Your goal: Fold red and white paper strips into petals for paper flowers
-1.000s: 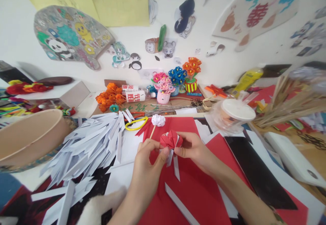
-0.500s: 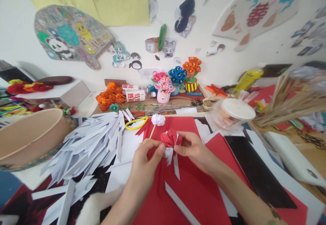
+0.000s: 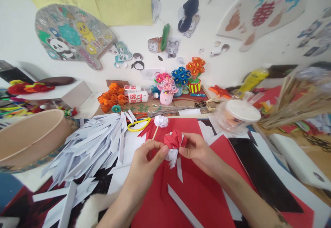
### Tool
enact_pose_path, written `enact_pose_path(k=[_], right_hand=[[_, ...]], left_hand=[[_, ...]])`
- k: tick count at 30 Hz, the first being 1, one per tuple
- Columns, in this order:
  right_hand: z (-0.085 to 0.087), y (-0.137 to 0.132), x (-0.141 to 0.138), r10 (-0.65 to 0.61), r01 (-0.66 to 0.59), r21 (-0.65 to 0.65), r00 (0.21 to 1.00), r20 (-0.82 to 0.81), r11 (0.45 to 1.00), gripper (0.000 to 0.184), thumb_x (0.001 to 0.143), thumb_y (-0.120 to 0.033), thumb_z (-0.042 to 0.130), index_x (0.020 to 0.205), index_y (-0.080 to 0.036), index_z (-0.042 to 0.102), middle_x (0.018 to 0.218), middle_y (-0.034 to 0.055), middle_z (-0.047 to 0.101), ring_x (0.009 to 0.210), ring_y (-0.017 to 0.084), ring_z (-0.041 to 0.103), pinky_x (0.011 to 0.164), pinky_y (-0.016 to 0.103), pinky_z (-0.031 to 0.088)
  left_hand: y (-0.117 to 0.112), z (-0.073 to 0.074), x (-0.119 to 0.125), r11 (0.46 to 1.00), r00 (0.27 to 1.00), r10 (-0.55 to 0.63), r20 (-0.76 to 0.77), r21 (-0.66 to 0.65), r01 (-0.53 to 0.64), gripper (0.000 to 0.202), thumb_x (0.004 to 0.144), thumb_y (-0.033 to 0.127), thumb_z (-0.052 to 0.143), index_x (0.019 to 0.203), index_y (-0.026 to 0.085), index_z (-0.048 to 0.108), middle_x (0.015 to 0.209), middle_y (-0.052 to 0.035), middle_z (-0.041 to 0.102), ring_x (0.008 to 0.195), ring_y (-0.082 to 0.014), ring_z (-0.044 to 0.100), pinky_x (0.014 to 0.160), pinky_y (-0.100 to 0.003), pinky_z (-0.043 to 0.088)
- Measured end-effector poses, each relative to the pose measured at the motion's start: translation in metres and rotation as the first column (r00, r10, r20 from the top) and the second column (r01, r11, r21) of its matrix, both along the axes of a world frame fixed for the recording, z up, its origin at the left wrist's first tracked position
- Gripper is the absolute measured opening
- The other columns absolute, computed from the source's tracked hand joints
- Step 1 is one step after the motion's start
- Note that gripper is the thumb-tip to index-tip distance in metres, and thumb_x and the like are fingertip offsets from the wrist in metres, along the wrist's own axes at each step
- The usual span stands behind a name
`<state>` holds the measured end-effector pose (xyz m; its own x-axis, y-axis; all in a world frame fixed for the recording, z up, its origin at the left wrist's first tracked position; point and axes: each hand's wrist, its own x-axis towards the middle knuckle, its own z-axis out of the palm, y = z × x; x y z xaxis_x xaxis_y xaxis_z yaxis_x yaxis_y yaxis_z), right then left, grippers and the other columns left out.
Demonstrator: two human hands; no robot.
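A red folded-paper flower [image 3: 173, 139] with white paper ends hanging below is pinched between both hands. My left hand [image 3: 147, 157] has thumb and fingers closed at its left side. On the right edge of the flower, my right hand [image 3: 200, 152] grips with thumb and fingertips. Just beyond the left hand is a white paper flower [image 3: 161, 121] on a thin wooden stick [image 3: 155, 132]; the stick's lower end is hidden behind the fingers, so I cannot tell if it is held. Beneath the hands lies red paper [image 3: 204, 186], with a white folded strip [image 3: 182, 204] on it.
At left, white paper strips [image 3: 93, 145] are heaped near a round tan container [image 3: 33, 135]. To the right lie a black phone-like slab [image 3: 261, 169] and a lidded cup [image 3: 240, 114]. Yellow-handled scissors [image 3: 139, 124] and craft flowers [image 3: 167, 85] stand farther back.
The red flower has turned slightly and shifted a touch to the right between the fingers. Both hands keep their grip, and the rest of the table looks the same.
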<state>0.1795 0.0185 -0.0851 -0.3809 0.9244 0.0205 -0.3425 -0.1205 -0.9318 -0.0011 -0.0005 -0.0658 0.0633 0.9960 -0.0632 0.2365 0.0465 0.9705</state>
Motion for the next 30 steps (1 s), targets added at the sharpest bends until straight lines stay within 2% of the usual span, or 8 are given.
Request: enact_pose_path(k=[5, 9, 13, 19, 25, 30], right_hand=[[0.000, -0.001, -0.001, -0.042, 0.042, 0.047, 0.999, 0.009, 0.998, 0.019, 0.078, -0.035, 0.081, 0.087, -0.021, 0.072, 0.082, 0.0013, 0.067, 0.077, 0.017, 0.060, 0.079, 0.032, 0.050], [-0.002, -0.001, 0.000, -0.057, 0.055, 0.062, 0.998, 0.030, 0.997, 0.021, 0.078, -0.037, 0.081, 0.090, -0.021, 0.073, 0.084, 0.0029, 0.069, 0.081, 0.019, 0.061, 0.079, 0.033, 0.051], [-0.002, 0.000, 0.001, -0.052, 0.049, 0.069, 0.998, 0.047, 0.996, 0.024, 0.080, -0.037, 0.079, 0.098, -0.022, 0.074, 0.090, 0.0040, 0.071, 0.087, 0.019, 0.063, 0.083, 0.033, 0.051], [-0.001, 0.000, 0.000, -0.069, 0.064, 0.061, 0.995, 0.067, 0.996, 0.024, 0.078, -0.039, 0.080, 0.092, -0.020, 0.073, 0.088, 0.0037, 0.070, 0.081, 0.018, 0.062, 0.079, 0.033, 0.051], [-0.001, 0.001, 0.001, -0.017, 0.017, 0.038, 1.000, 0.023, 0.999, 0.025, 0.079, -0.039, 0.080, 0.096, -0.021, 0.074, 0.089, 0.0031, 0.071, 0.084, 0.018, 0.062, 0.080, 0.031, 0.049], [-0.002, 0.000, 0.000, 0.034, -0.035, -0.021, 0.997, -0.076, 0.999, 0.035, 0.074, -0.047, 0.082, 0.098, -0.022, 0.077, 0.090, 0.0036, 0.072, 0.082, 0.017, 0.063, 0.080, 0.030, 0.049]], left_hand=[[-0.002, 0.012, 0.000, 0.999, 0.996, -0.054, -0.071, -0.007, 0.054, 0.033, 0.080, 0.048, 0.065, 0.066, 0.018, 0.065, 0.072, -0.0032, 0.064, 0.072, -0.0192, 0.054, 0.069, -0.030, 0.039], [-0.005, 0.020, 0.002, 0.999, 0.996, -0.021, -0.092, 0.046, 0.026, 0.027, 0.081, 0.043, 0.063, 0.069, 0.019, 0.066, 0.076, -0.0035, 0.065, 0.077, -0.0205, 0.054, 0.075, -0.032, 0.038], [-0.004, 0.019, 0.003, 0.995, 0.992, 0.051, -0.119, 0.089, -0.040, 0.020, 0.079, 0.039, 0.065, 0.073, 0.020, 0.070, 0.080, -0.0042, 0.067, 0.079, -0.0214, 0.053, 0.076, -0.034, 0.037], [-0.007, 0.017, 0.003, 0.990, 0.986, 0.115, -0.124, 0.093, -0.104, 0.017, 0.077, 0.037, 0.068, 0.074, 0.022, 0.074, 0.080, -0.0043, 0.068, 0.082, -0.0231, 0.054, 0.075, -0.034, 0.035], [-0.006, 0.014, 0.001, 0.998, 0.999, 0.013, 0.031, 0.056, -0.015, 0.019, 0.080, 0.037, 0.070, 0.071, 0.020, 0.072, 0.077, -0.0025, 0.066, 0.076, -0.0181, 0.052, 0.075, -0.031, 0.037], [-0.007, 0.012, 0.002, 0.996, 0.970, -0.073, 0.233, -0.028, 0.082, 0.024, 0.081, 0.038, 0.074, 0.069, 0.018, 0.067, 0.073, 0.0004, 0.057, 0.071, -0.0136, 0.048, 0.070, -0.026, 0.036]])
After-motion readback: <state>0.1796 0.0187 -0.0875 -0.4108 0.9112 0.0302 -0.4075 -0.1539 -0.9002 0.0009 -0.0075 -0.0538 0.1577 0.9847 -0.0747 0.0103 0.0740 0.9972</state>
